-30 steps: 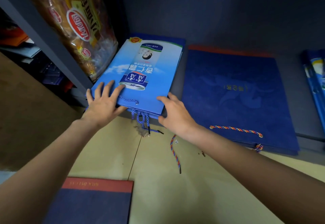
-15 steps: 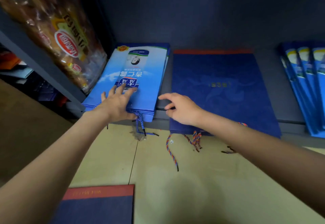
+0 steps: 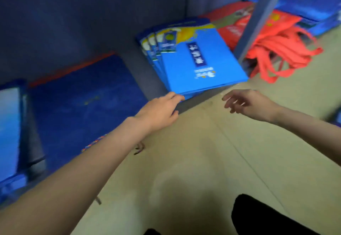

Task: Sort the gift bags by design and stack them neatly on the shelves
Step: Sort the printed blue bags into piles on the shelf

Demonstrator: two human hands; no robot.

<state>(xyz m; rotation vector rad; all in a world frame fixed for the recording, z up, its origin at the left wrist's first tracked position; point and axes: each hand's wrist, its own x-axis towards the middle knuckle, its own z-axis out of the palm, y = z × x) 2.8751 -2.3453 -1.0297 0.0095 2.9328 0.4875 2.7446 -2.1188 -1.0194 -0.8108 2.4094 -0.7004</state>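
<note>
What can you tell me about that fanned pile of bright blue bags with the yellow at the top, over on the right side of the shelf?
The bright blue gift bags lie flat in a slightly fanned pile on the shelf, their left edges staggered. They look like glossy paper, with a yellow patch at the far end, a dark label panel and white print. The near corner overhangs the shelf edge. The left hand reaches its fingertips to that corner; whether it touches is blurred.

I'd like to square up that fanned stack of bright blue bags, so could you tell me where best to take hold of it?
Grip the bright blue bags at the two near corners of the front edge, coming from the floor side. That edge overhangs the shelf, and the left hand already touches its left corner.
</note>
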